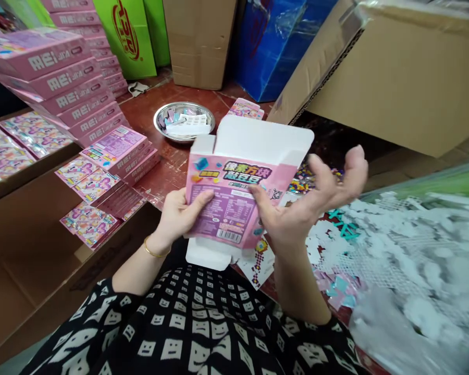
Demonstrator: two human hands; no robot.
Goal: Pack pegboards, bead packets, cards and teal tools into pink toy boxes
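Note:
A pink printed cardboard box (222, 208) is held up in front of my lap, its white end flaps standing out at the top and bottom. My left hand (185, 211) grips its left edge, thumb across the purple printed panel and fingers behind. At the right side, my right hand (303, 203) rests its thumb on the front of the box, while its other fingers spread away into the air. Below the box's lower right corner lies a white card (260, 263) with a colourful pixel pattern.
Tall stacks of pink boxes (68, 86) rise at the left beside an open brown carton (42, 271). Farther back, a metal bowl (160, 130) holds small packets. Clear bags of white pieces (422, 250) crowd the right, under a large tilted carton (406, 73).

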